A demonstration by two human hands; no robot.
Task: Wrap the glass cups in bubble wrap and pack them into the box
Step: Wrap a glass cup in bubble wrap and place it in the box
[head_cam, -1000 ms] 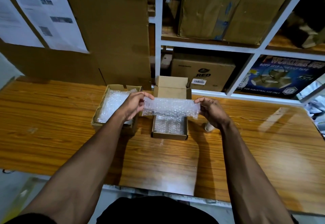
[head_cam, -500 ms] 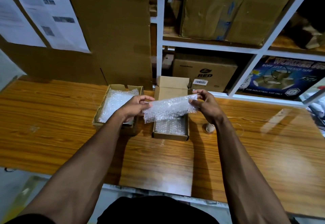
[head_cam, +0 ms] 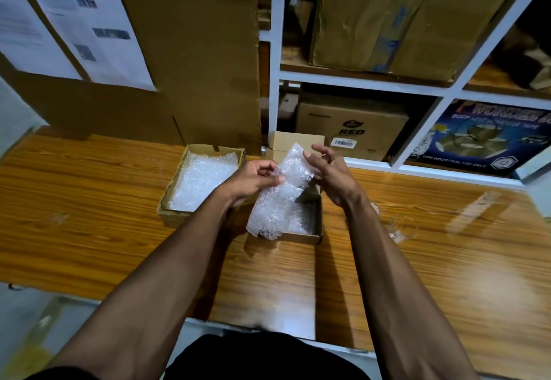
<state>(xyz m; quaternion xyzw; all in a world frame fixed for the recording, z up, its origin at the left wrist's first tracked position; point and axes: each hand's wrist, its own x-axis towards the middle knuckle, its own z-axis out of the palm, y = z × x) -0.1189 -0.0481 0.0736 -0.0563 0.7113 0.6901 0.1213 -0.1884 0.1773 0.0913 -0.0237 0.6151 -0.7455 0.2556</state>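
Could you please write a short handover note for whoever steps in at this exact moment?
Left hand pinches the bubble wrap sheet, which hangs over the small open box.
Right hand is open, fingers against the sheet's upper edge.
Glass cup stands bare on the table, right of the box.
The tray at left holds more wrap.
Done: sheet picked up.
Left: wrap the cup, pack it.

Printed papers (head_cam: 74, 22) hang above the wooden table (head_cam: 89, 230); cartons fill white shelves (head_cam: 357, 83).

Two small open boxes (head_cam: 301, 230) (head_cam: 176, 212), one glass cup (head_cam: 402, 227), one held bubble-wrap sheet (head_cam: 280, 201).
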